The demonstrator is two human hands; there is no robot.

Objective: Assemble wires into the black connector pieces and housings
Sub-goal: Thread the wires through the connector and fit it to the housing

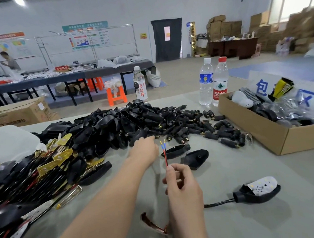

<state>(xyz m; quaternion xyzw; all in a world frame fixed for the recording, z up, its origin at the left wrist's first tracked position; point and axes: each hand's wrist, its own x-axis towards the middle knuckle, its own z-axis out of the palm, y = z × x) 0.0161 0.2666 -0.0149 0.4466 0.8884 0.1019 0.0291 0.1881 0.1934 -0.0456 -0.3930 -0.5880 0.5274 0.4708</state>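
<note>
Head view: two wires [165, 154] in right hand [182, 184], three bottles [205, 81] behind.

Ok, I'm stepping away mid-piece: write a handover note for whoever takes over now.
Right hand pinches the thin red-and-blue wire pair, tips up.
Left hand reaches the edge of the heap of small black cylindrical connectors; grip unclear.
Two black oval housing shells lie beside the wires.
Seemingly done: one cabled housing with a white board, at right.
Left: connector onto these wires, then housing.

Bright window daylight; wide-angle edges warped, blurred
</note>
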